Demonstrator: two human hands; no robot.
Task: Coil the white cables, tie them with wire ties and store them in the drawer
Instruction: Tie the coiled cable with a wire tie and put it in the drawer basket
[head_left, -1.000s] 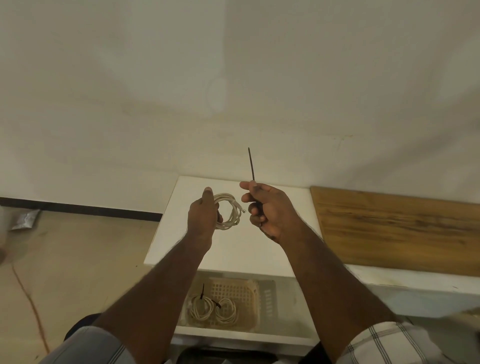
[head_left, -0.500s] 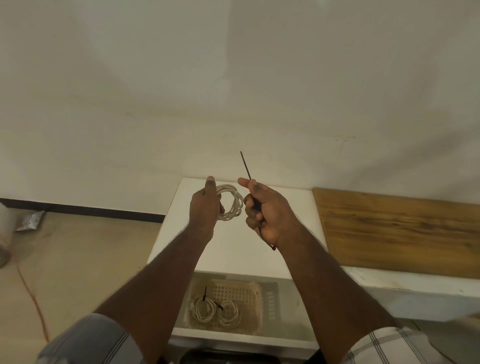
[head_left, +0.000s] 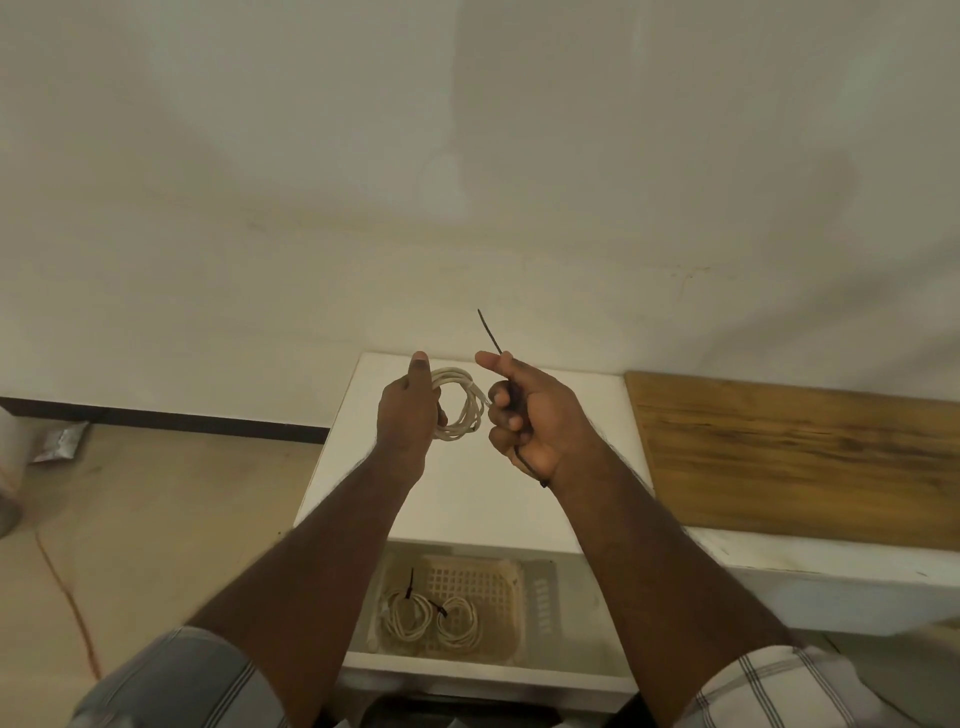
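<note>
Coiled white cable clasped in left hand; right hand clenches black wire tie.

The rectangular brown wooden board shows matt grain; the smooth white cabinet top looks matt; the beige plastic lattice basket is perforated.

Bare forearms emerge from short plaid sleeves, pale with dark lines.
</note>
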